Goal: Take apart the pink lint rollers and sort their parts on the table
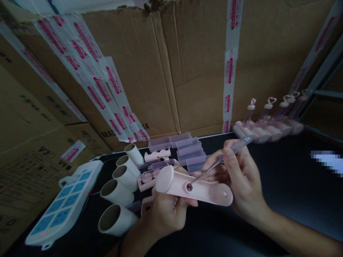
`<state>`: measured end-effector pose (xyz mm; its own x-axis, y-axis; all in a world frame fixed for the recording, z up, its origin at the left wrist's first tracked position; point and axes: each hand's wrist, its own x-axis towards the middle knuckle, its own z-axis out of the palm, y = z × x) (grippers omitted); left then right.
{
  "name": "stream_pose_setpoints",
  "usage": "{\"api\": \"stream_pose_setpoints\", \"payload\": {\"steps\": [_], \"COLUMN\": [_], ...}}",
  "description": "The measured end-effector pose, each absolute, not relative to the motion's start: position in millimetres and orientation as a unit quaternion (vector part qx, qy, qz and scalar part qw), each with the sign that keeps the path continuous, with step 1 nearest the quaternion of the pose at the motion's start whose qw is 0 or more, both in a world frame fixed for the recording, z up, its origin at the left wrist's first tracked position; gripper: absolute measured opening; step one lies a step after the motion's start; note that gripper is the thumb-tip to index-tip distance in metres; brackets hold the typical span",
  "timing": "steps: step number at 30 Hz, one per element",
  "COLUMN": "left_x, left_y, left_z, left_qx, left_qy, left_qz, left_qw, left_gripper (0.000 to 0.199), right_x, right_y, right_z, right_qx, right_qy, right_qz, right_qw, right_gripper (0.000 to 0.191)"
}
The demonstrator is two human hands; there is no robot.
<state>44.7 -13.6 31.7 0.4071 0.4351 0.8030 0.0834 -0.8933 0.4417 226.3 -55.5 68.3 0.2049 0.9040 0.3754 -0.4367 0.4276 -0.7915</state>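
Note:
My left hand is closed around a pale pink half-round plastic housing, held tilted with its hollow side up. A small dark, reddish round spot shows in the hollow, inside a pale ring. My right hand grips a screwdriver by its clear handle. Its thin metal shaft slants down to the left, and the tip is at the dark spot; whether it sits in a screw is too small to tell. Behind the housing lie other pink parts, partly hidden by my left hand.
Several white tubes stand at left beside a power strip. Translucent purple trays lie mid-table. Pink cylinders with heart-shaped loops line the back right. Taped cardboard boxes wall off the rear of the black table.

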Motion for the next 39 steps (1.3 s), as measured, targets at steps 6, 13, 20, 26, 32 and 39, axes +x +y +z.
{"api": "stream_pose_setpoints", "payload": {"steps": [6,13,20,26,32,39], "left_x": [47.4,49.0,50.4,52.0,51.1,50.0], "left_y": [-16.5,-19.5,-20.2,-22.8,-23.1,-23.4], "left_z": [37.0,41.4,51.4,53.8,50.9,51.9], "left_qx": [0.814,0.812,0.813,0.812,0.812,0.818], "left_qy": [0.142,0.161,0.175,0.178,0.16,0.156], "left_qz": [0.531,0.519,0.519,0.517,0.511,0.487], "left_qw": [0.189,0.213,0.198,0.202,0.232,0.264], "left_gripper": [0.012,0.021,0.024,0.021,0.022,0.026], "right_x": [224.0,227.1,228.9,224.3,225.1,225.6], "right_y": [-59.7,-62.4,-58.4,-62.6,-62.1,-61.9], "right_z": [69.2,72.7,75.2,72.7,73.1,73.2], "right_qx": [-0.269,-0.27,-0.271,-0.259,-0.247,-0.259], "right_qy": [-0.466,-0.489,-0.465,-0.475,-0.471,-0.466], "right_qz": [0.368,0.345,0.401,0.333,0.347,0.347], "right_qw": [0.758,0.755,0.742,0.773,0.772,0.771], "right_gripper": [0.01,0.015,0.014,0.012,0.009,0.011]}}
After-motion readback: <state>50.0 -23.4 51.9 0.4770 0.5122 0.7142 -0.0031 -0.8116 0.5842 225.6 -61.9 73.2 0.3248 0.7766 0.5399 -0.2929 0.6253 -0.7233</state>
